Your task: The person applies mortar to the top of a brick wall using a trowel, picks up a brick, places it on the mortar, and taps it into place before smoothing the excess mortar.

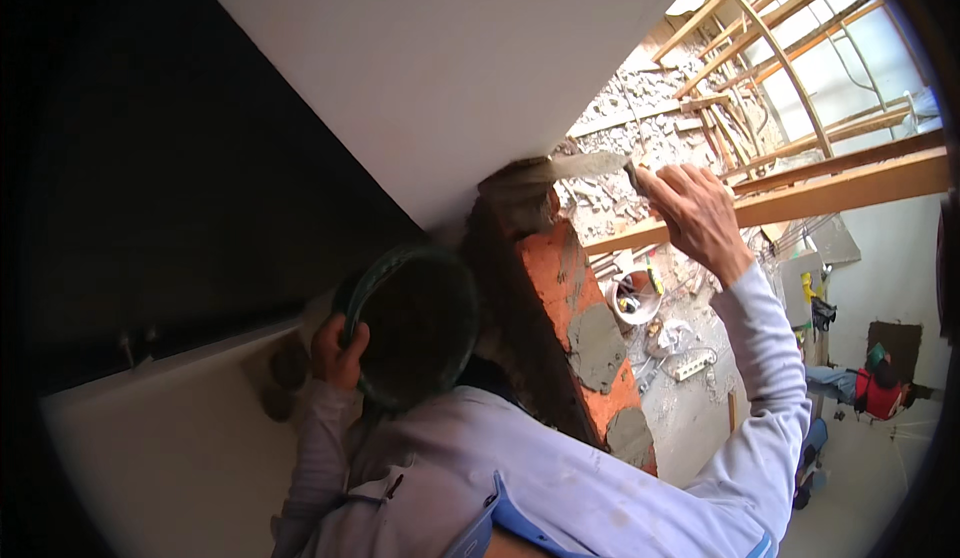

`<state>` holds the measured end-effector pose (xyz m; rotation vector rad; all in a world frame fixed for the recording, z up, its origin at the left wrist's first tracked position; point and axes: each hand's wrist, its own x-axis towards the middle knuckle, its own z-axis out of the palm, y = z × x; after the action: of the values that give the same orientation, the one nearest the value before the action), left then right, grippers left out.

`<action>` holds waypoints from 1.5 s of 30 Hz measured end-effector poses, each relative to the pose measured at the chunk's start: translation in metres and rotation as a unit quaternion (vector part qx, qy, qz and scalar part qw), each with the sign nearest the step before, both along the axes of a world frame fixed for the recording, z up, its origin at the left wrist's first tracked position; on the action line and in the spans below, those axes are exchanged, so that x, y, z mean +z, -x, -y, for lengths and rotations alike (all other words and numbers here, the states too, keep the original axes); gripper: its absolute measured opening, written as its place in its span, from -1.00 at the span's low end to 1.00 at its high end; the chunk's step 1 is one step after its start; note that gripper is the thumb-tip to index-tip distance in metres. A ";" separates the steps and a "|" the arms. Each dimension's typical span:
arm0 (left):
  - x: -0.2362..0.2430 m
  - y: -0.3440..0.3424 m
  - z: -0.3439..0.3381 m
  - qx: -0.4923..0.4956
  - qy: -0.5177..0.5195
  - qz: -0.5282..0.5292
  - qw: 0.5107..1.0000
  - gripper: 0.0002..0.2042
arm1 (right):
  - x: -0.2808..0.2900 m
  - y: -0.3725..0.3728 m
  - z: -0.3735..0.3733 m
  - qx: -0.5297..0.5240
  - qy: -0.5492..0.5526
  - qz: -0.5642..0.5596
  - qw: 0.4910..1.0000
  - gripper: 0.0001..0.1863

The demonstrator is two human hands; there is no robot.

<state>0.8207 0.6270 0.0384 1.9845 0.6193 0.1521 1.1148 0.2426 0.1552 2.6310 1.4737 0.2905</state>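
Observation:
My left hand [340,353] grips the rim of a dark green bucket [415,328], held at my front; its inside is too dark to make out. My right hand [690,213] is closed round the handle of a trowel [585,166], raised to the upper right. The trowel's blade reaches left to the corner where the white wall [440,78] meets the top of a ledge of orange bricks [545,263] with grey mortar patches [600,343]. The far tip is dim and hard to make out against the dark mortar there.
Wooden planks [840,183] and timber framing cross the right. Below lie rubble [610,108], a white bucket [640,293] with tools and a power strip [690,366]. A co-worker in red [875,393] is at far right. A dark panel [200,178] fills the left.

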 end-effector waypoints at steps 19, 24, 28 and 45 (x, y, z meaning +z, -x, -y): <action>-0.150 0.022 -0.071 -0.134 0.021 -0.141 0.981 -0.43 | -0.076 0.276 -0.145 -0.448 -0.406 -0.336 0.722 -0.72; -0.145 0.044 -0.113 -0.239 0.006 -0.234 0.942 -0.32 | -0.189 0.259 -0.220 -0.394 -0.540 -0.213 0.713 -0.67; -0.149 0.063 -0.144 -0.233 -0.037 -0.222 0.946 -0.32 | -0.220 0.228 -0.248 -0.430 -0.564 -0.240 0.663 -0.63; -0.160 0.061 -0.174 -0.201 0.111 -0.123 0.965 -0.37 | -0.097 0.309 -0.196 -0.482 -0.428 -0.149 0.750 -0.70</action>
<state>0.7594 0.8006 -0.1219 1.8791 0.3570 -0.4022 0.8059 0.4383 0.0586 3.8180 -0.3565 0.5115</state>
